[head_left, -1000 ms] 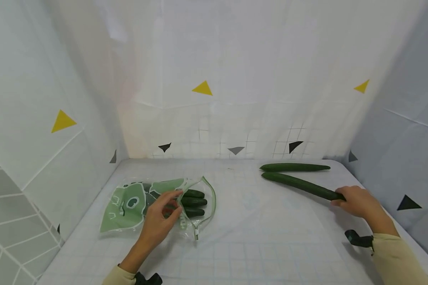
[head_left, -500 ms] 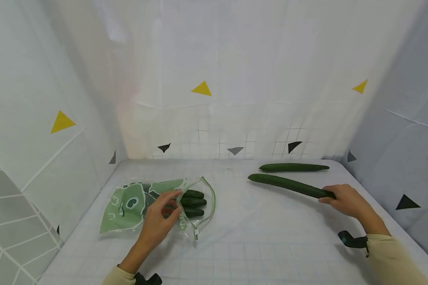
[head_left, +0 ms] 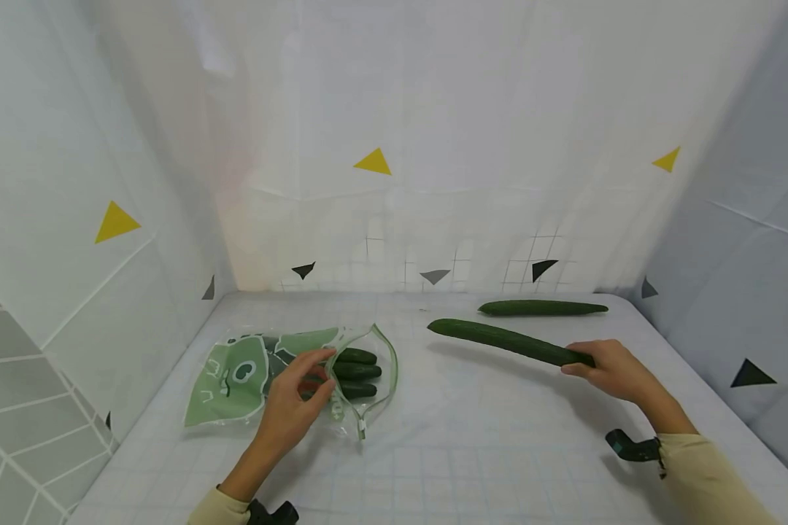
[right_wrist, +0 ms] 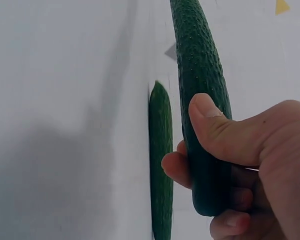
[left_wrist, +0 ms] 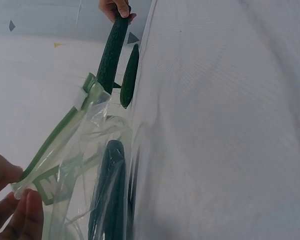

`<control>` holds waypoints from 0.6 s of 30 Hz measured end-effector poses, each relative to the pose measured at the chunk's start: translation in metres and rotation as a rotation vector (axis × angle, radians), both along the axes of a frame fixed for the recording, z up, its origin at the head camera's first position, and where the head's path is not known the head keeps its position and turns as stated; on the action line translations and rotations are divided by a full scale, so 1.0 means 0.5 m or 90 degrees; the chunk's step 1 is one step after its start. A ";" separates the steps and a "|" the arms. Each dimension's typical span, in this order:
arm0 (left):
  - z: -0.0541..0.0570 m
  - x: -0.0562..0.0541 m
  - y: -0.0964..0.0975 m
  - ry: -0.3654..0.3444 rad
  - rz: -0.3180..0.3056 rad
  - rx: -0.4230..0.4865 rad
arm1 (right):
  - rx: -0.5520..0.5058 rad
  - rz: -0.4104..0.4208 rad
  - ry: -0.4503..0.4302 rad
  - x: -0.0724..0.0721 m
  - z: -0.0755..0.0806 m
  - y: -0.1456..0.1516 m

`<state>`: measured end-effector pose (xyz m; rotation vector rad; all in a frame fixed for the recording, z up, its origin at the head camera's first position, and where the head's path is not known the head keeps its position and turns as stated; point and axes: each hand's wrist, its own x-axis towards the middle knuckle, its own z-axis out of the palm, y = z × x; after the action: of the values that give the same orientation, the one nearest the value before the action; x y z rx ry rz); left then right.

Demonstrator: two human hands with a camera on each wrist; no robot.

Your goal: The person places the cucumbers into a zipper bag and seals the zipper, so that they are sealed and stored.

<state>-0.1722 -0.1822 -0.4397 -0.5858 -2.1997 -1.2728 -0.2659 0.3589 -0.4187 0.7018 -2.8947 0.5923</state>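
Note:
My right hand [head_left: 609, 370] grips a long dark green cucumber [head_left: 502, 339] by its near end. Its far end points left toward the bag, and a shadow falls on the table below it. The thumb lies along the cucumber's side in the right wrist view. My left hand [head_left: 293, 397] pinches the rim of a clear zip bag [left_wrist: 55, 132] with green print between thumb and fingers. The bag lies on its side, mouth spread toward the right. Several cucumbers [head_left: 357, 372] lie inside it, their ends showing at the mouth.
Another cucumber [head_left: 543, 308] lies on the white table [head_left: 473, 452] near its back right edge, behind the held one. White sheets with yellow and black triangles [head_left: 373, 162] close off the back and both sides.
My right hand has carried the cucumber leftward, bringing its far end closer to the bag's mouth and away from the cucumber behind. My left hand and the bag have stayed in place.

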 end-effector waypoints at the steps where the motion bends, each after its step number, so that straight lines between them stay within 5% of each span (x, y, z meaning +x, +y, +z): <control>1: 0.000 0.000 0.000 0.000 0.000 0.000 | -0.002 0.006 0.002 0.001 0.002 -0.007; 18: -0.001 -0.002 -0.002 0.000 0.000 -0.001 | -0.082 0.118 -0.037 0.010 0.005 -0.142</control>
<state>-0.1732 -0.1830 -0.4404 -0.5859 -2.2005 -1.2719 -0.2607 0.2881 -0.4163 0.9562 -2.8305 0.8249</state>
